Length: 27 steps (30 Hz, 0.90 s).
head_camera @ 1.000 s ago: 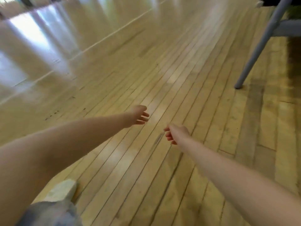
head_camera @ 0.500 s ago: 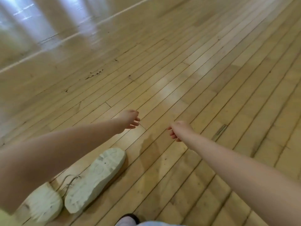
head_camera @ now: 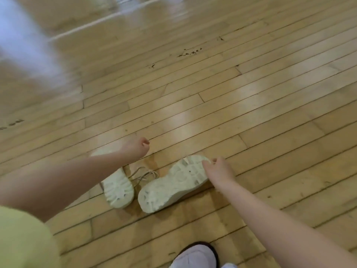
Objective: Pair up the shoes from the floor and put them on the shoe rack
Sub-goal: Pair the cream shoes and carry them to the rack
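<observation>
Two pale shoes lie sole-up on the wood floor (head_camera: 251,105), laces (head_camera: 144,176) tangled between them. My right hand (head_camera: 219,172) touches the toe end of the right shoe (head_camera: 173,184), fingers curled at its edge, not yet closed round it. My left hand (head_camera: 136,148), loosely curled and empty, hovers over the left shoe (head_camera: 118,191). Best pinch each by the sole rim, lift together, mind the laces. No rack in view

Head cam looks steeply down, near wood floor (head_camera: 212,105).
</observation>
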Tool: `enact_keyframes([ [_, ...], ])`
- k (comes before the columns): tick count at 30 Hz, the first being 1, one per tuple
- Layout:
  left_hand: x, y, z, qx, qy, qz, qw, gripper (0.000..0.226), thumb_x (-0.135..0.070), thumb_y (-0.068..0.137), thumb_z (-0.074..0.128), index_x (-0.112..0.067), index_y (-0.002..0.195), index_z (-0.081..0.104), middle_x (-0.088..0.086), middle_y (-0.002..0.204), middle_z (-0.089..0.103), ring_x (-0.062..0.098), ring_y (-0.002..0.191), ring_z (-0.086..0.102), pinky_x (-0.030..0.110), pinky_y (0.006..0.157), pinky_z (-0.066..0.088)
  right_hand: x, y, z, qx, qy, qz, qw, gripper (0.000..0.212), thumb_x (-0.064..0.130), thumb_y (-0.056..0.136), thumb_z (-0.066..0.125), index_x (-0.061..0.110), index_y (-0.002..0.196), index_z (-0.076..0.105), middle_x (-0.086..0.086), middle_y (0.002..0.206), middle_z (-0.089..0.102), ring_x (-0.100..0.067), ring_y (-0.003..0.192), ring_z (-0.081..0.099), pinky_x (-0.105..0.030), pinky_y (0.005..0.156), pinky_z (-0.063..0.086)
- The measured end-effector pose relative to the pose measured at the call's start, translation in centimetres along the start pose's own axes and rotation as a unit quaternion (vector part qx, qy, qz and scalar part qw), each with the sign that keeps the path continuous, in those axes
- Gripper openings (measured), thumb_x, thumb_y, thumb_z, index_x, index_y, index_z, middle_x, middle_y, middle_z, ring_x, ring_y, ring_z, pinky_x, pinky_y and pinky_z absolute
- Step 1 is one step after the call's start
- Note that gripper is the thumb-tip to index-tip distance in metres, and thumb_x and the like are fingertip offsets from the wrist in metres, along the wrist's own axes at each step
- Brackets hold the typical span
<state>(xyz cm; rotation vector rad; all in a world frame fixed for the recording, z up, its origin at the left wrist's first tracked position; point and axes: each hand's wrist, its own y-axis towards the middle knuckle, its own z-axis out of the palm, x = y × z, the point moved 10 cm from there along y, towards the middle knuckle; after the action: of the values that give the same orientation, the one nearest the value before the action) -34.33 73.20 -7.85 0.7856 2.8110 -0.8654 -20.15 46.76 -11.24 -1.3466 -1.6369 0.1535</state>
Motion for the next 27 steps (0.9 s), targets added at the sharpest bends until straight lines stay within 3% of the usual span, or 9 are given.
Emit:
enact_keyframes([
  [3, 5.6, -0.6, -1.1, -0.05, 0.073, -0.061, 0.994, 0.043, -0.037, 0.09, 0.047, -0.023, 0.13, 0.052, 0.007, 0.133, 0.051, 0.024, 0.112, 0.052, 0.039, 0.091, 0.047, -0.2, 0.1, 1.1, -0.026, 0.002, 0.008, 1.0, 0.058, 0.049, 0.084, 0.052, 0.015, 0.13, 0.044, -0.008, 0.123, 0.049, -0.026, 0.097, 0.055, -0.042, 0.084, 0.051],
  [6, 9.8, -1.8, -2.1, -0.105, 0.086, -0.16, 0.978, 0.054, -0.044, 0.086, 0.048, -0.021, 0.135, 0.046, 0.012, 0.141, 0.037, 0.033, 0.131, 0.034, 0.051, 0.101, 0.038, -1.1, 0.5, 0.6, -0.039, 0.034, 0.031, 0.998, 0.059, 0.044, 0.086, 0.055, 0.011, 0.133, 0.042, -0.01, 0.128, 0.048, -0.028, 0.102, 0.054, -0.041, 0.086, 0.05],
  [11, 13.0, -3.1, -0.9, -0.127, -0.058, -0.256, 0.957, 0.078, -0.052, 0.077, 0.064, -0.016, 0.139, 0.034, 0.015, 0.146, 0.022, 0.036, 0.137, 0.016, 0.058, 0.101, 0.032, -3.1, 0.0, 1.9, 0.006, 0.11, 0.053, 0.993, 0.039, 0.036, 0.088, 0.054, 0.012, 0.118, 0.049, 0.0, 0.099, 0.058, -0.023, 0.091, 0.059, -0.04, 0.077, 0.054],
  [16, 12.7, -3.3, -0.6, -0.148, -0.033, -0.259, 0.954, 0.086, -0.051, 0.072, 0.072, -0.017, 0.14, 0.031, 0.015, 0.147, 0.019, 0.037, 0.137, 0.016, 0.058, 0.097, 0.038, -4.5, -0.1, 3.5, 0.016, 0.21, 0.115, 0.971, 0.03, 0.033, 0.086, 0.056, 0.011, 0.107, 0.052, -0.001, 0.094, 0.061, -0.023, 0.078, 0.067, -0.044, 0.078, 0.059],
  [19, 12.0, -2.9, -0.7, -0.16, -0.084, -0.223, 0.958, 0.08, -0.045, 0.074, 0.07, -0.019, 0.139, 0.033, 0.015, 0.144, 0.026, 0.036, 0.135, 0.019, 0.056, 0.099, 0.037, -5.1, 0.0, 4.4, 0.028, 0.294, 0.169, 0.94, 0.024, 0.027, 0.089, 0.06, 0.009, 0.103, 0.055, -0.005, 0.098, 0.061, -0.02, 0.075, 0.065, -0.034, 0.072, 0.059],
  [22, 8.5, -1.9, -1.4, -0.156, -0.135, -0.113, 0.972, 0.078, -0.04, 0.073, 0.071, -0.023, 0.14, 0.037, 0.013, 0.143, 0.031, 0.033, 0.134, 0.024, 0.05, 0.106, 0.032, -5.0, 0.1, 4.4, 0.02, 0.318, 0.165, 0.933, 0.024, 0.025, 0.089, 0.062, 0.007, 0.103, 0.057, -0.006, 0.096, 0.063, -0.023, 0.082, 0.066, -0.026, 0.055, 0.049],
  [24, 4.9, -1.3, -1.5, -0.125, -0.166, -0.025, 0.978, 0.077, -0.038, 0.07, 0.076, -0.029, 0.138, 0.04, 0.007, 0.142, 0.035, 0.027, 0.133, 0.031, 0.047, 0.106, 0.033, -4.5, 0.0, 4.0, 0.015, 0.331, 0.143, 0.933, 0.021, 0.024, 0.089, 0.06, 0.007, 0.101, 0.06, -0.006, 0.092, 0.064, -0.024, 0.085, 0.065, -0.025, 0.056, 0.045],
  [27, -1.6, -1.1, -0.8, -0.061, -0.222, 0.077, 0.97, 0.073, -0.036, 0.071, 0.077, -0.035, 0.136, 0.043, -0.001, 0.133, 0.043, 0.017, 0.12, 0.042, 0.041, 0.101, 0.04, -3.6, -0.3, 0.8, -0.008, 0.348, 0.118, 0.93, 0.012, 0.022, 0.09, 0.059, 0.01, 0.088, 0.059, -0.001, 0.084, 0.06, -0.015, 0.071, 0.053, -0.028, 0.066, 0.045],
])
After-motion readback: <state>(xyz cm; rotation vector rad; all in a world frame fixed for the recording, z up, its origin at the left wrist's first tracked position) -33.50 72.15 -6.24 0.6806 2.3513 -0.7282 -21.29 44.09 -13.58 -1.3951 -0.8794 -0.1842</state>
